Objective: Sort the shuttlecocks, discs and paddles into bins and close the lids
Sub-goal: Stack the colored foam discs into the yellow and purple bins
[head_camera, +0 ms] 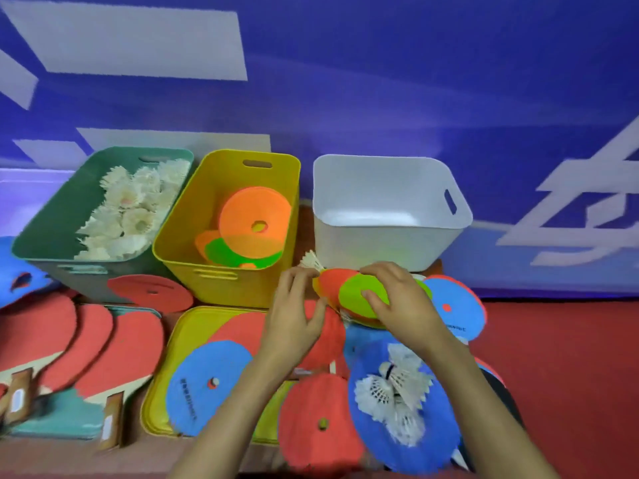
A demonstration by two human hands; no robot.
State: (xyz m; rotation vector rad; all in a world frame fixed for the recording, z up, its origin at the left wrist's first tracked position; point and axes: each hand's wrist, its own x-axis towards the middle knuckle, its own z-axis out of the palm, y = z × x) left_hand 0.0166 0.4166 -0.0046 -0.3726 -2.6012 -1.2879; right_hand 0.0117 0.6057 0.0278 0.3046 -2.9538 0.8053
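A blue backdrop [380, 98] meets a red floor [560, 357].

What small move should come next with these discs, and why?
Probably swing the discs, held by left hand and right hand, leftward into the yellow bin: it already holds discs, the green bin holds shuttlecocks, the white bin is empty.

The white bin [387, 247] stands open-topped, while discs [207, 385], paddles [93, 340] and a yellow lid [185, 328] lie crowded all along the near side.
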